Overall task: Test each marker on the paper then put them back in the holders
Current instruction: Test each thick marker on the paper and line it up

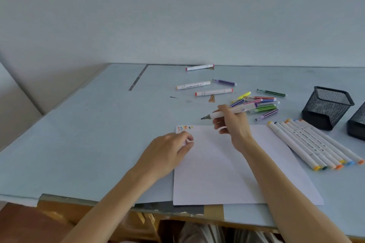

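On the worktop: a pale blue flat worktop (pixel 98 144) carries a white sheet of paper (pixel 227 173), loose markers and two mesh holders.
Paper: the white sheet lies near the front edge, its near edge reaching past the front of the worktop; small coloured test marks (pixel 184 128) in orange, red and a darker tone sit in its far-left corner.
Right hand: the right hand (pixel 231 122) hovers over the far edge of the paper, fingers curled round a thick white marker with a dark uncapped tip (pixel 227 114); the tip points left and hangs just above the worktop, beyond the paper's far edge.
Left hand: the left hand (pixel 169 150) rests on the left part of the paper just below the test marks, fingers curled with the tips pinched together; something small and pale shows between them, but what it is cannot be told.
Pile of thin markers: a loose heap of slim striped markers in purple, green, red, blue and yellow (pixel 260 104) lies just behind the right hand.
Row of thick markers: seven or so white double-ended markers with coloured caps (pixel 316 144) lie side by side, touching, right of the paper.
Far markers: three white thick markers (pixel 199 85) lie apart towards the back of the worktop, one against the wall.
Holders: a black wire-mesh pen holder (pixel 325 107) stands at the right, tilted; a second black mesh holder (pixel 357 124) is cut off by the right edge.
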